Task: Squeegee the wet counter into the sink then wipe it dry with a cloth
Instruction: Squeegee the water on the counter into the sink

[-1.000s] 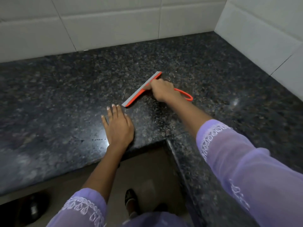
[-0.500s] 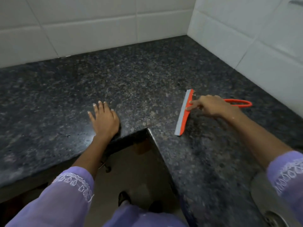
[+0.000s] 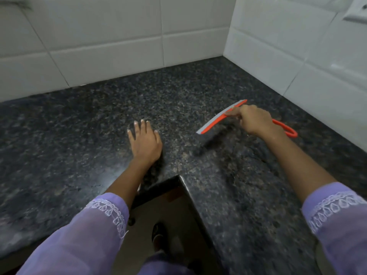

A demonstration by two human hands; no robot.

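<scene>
Nearest the camera, two lilac sleeves (image 3: 87, 231) with white lace cuffs are reaching forward over the inner corner of an L-shaped worktop (image 3: 228, 195), a dark speckled granite, polished and glinting. Whether that glint is a water film or only reflected light is hard to tell, so how much water is cleared cannot be judged; no sink and no cloth are showing in this view.

A little farther out, at about 11 o'clock from that inner corner, the left hand (image 3: 145, 141) is lying flat on the stone, fingers spread and extended, holding nothing and seeming to brace the body.

At about 1 o'clock from the corner, the right hand (image 3: 254, 121) is closing around the squeegee (image 3: 215, 121) where handle meets blade, fingers curled tight. The tool is a long straight bar of orange plastic edged with a grey rubber strip, and its thin orange loop handle is trailing behind the wrist. A shadow is lying beneath the blade, suggesting it is raised off the stone.

By my reading, the squeegeeing is underway and the drying wipe is not yet begun.

Farthest off, glossy white wall tiles (image 3: 103, 42) are meeting in the corner.
</scene>
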